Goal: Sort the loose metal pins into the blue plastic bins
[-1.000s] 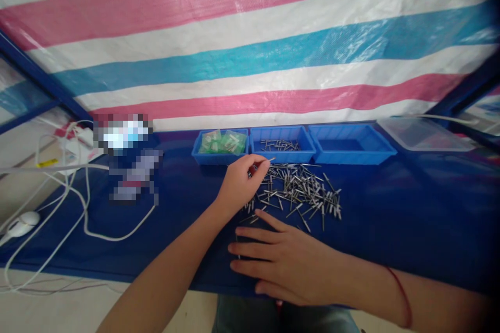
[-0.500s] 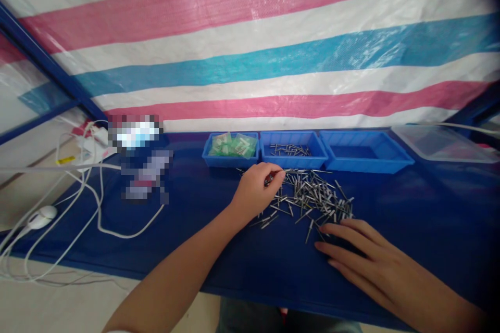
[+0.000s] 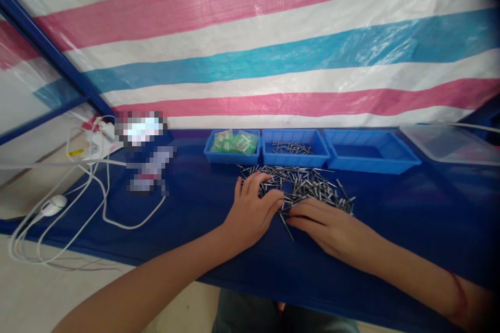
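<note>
While slim metal pins (image 3: 314, 186) are heaped loosely on the blue tabletop (image 3: 183, 203), the near side of the pile is met by both hands. Its left part is covered by the left hand (image 3: 248, 216), whose fingers are spread loosely, with the thumb held apart from them. At the pile's near edge, the fingers of the right hand (image 3: 332, 226) are drawn together and pointed toward the left thumb; whether a pin is pinched there cannot be told. One stray pin (image 3: 287, 228) is seen slanting toward the table's front edge, between the two hands. Behind the pile, three blue bins are lined up: green packets (image 3: 234, 142) are held in the left bin (image 3: 232, 159), and more pins are scattered in the middle bin (image 3: 296, 160), beside which the right bin (image 3: 373, 166) is set. Farther left, white cables (image 3: 127, 227) are looped across the table. The background is filled by a striped sheet (image 3: 273, 57).
</note>
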The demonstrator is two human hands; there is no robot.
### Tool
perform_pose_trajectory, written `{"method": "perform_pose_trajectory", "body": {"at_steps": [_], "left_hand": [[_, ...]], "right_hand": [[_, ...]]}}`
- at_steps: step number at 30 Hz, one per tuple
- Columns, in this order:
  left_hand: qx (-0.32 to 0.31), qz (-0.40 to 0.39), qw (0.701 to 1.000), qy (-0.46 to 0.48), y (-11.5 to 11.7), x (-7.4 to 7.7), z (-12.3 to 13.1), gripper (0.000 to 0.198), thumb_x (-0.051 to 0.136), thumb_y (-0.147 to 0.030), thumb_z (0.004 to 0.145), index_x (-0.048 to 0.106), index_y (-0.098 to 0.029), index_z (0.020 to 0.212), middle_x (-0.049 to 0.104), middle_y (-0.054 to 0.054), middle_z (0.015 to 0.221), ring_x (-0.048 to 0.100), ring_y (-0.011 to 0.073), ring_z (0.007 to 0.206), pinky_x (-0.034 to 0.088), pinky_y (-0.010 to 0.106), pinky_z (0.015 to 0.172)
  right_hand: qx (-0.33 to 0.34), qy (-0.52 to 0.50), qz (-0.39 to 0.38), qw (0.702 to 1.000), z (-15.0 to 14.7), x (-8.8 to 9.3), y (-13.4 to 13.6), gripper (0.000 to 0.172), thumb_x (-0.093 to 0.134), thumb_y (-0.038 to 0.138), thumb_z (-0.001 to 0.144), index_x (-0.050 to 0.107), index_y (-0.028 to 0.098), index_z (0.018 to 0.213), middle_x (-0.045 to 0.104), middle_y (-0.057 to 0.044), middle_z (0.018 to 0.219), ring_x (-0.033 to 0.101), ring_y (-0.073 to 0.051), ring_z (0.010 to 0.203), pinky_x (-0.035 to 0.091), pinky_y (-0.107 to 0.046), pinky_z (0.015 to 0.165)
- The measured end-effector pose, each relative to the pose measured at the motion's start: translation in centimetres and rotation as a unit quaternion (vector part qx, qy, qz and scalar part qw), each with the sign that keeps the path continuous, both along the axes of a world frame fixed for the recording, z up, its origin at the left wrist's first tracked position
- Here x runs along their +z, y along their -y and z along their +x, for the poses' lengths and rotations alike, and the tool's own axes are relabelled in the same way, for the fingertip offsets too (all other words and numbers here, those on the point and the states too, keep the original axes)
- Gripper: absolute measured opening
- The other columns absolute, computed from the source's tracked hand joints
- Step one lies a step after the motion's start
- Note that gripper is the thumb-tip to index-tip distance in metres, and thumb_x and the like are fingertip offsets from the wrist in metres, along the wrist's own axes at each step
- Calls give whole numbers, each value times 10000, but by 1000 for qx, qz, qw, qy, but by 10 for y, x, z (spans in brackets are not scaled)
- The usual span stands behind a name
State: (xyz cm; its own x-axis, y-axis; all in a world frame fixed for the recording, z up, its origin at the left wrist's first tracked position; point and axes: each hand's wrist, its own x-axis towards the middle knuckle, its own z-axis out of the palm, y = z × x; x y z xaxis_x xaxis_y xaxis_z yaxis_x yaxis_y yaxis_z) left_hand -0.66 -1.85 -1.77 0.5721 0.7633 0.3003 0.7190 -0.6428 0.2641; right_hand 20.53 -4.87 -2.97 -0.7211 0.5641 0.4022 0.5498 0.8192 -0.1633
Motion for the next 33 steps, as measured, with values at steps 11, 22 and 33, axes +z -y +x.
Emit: {"method": "perform_pose_trajectory", "body": {"at_steps": [11, 22, 33], "left_hand": [[25, 69, 995, 73, -33, 7, 31, 258, 344, -286, 980, 576, -211, 1061, 491, 89, 1253, 365, 242, 1278, 215, 520, 1109], [10, 25, 994, 109, -36, 11, 37, 228, 454, -351, 953, 651, -248, 1004, 627, 33, 1037, 520, 198, 987, 383, 344, 868], [-6, -150, 930, 334, -29, 11, 36, 138, 602, -290, 863, 673, -181, 910, 701, 12, 864, 618, 141, 759, 476, 252, 745]], "right_hand": [[-131, -201, -46, 970, -8, 19, -35, 115, 540, 183, 824, 577, 194, 932, 638, -55, 860, 591, -188, 798, 482, -340, 750], [-235, -230, -187, 925, 1, 24, -41, 336, 399, 439, 936, 592, 196, 806, 582, -1, 680, 513, -140, 592, 391, -265, 563], [-185, -289, -255, 904, -3, 19, -35, 311, 421, 429, 931, 613, 186, 901, 635, -40, 790, 569, -165, 707, 465, -279, 616]]}}
